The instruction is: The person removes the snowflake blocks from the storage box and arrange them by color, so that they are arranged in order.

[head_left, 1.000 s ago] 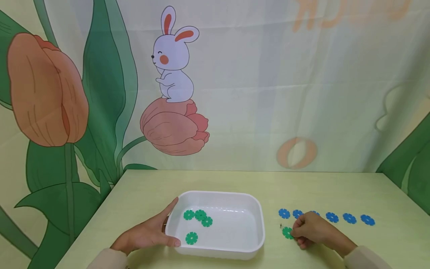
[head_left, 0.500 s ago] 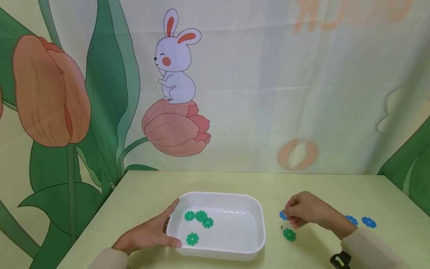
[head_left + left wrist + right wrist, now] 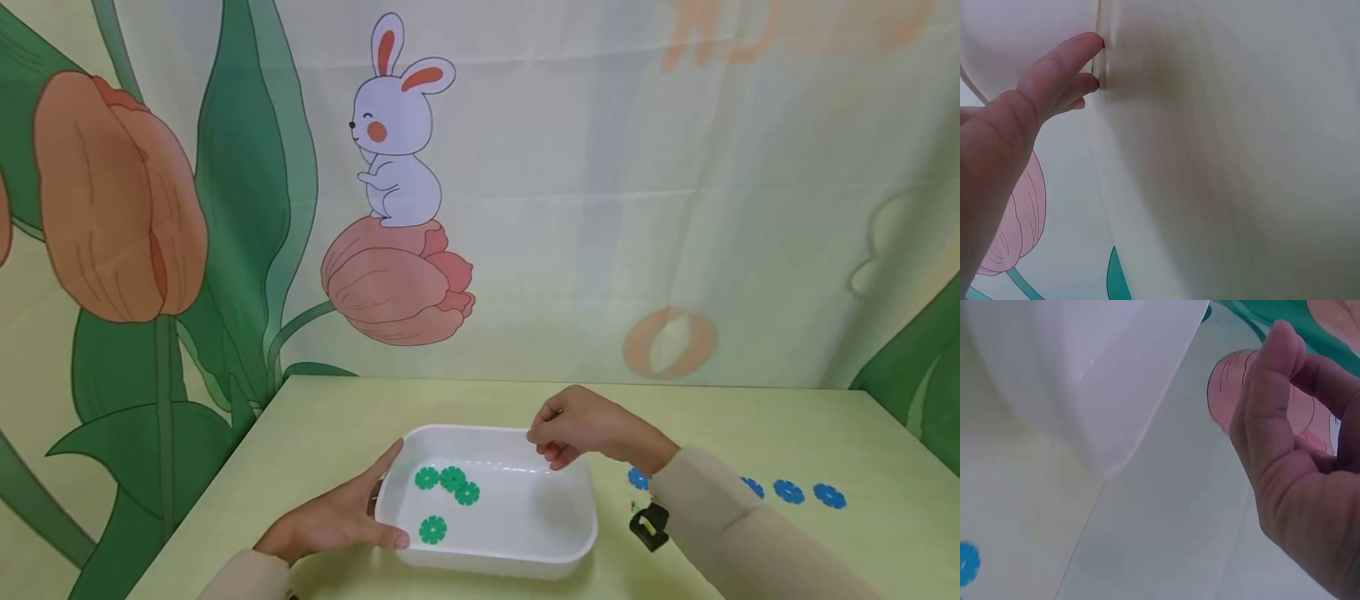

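Note:
A white rectangular tray (image 3: 510, 567) sits on the table, holding several green snowflake discs (image 3: 432, 530) towards its left side. My left hand (image 3: 337, 517) grips the tray's left end, thumb at the near corner and fingers at the back. In the left wrist view, this hand's fingers (image 3: 1060, 69) are fairly straight. My right hand (image 3: 573, 425) hovers over the tray's far right rim. Its thumb and index finger come close together, and I see nothing between them in the right wrist view's hand (image 3: 1291, 437). The green disc on the table is hidden behind the right sleeve and wrist.
A row of blue snowflake discs (image 3: 787, 492) lies on the table (image 3: 810, 425) right of the tray, partly covered by the right sleeve. A black wrist strap (image 3: 649, 525) hangs at that sleeve. Behind the table is a printed cloth (image 3: 540, 208) with a rabbit and tulips.
My right hand let go of a green disc below the blue row, rose, and moved left to over the tray's rim. The left hand stays on the tray.

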